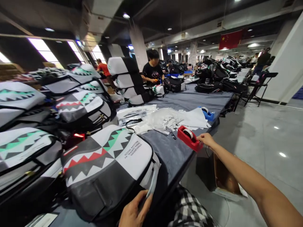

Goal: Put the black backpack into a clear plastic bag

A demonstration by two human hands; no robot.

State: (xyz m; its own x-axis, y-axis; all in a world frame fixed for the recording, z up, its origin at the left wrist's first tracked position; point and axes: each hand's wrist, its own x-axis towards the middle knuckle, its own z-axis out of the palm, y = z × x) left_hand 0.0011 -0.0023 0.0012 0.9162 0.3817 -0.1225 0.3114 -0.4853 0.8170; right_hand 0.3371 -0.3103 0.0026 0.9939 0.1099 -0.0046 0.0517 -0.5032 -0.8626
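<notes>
A backpack with grey and white panels, a shark-teeth pattern and printed lettering lies at the table's near edge. Beside its right side, my left hand is closed, thumb and fingers pinching a translucent plastic strip that stands up along the bag. My right arm reaches forward over the table edge. At the end of a red tape dispenser, my right hand pinches with its fingertips; the tape end there is too small to see clearly. A white roll sits inside the dispenser.
White paper and plastic sheets, a black pen-like tool and a blue tape dispenser lie beyond. More backpacks crowd the left; several stand stacked. A co-worker works across the table. An open cardboard box is on the floor.
</notes>
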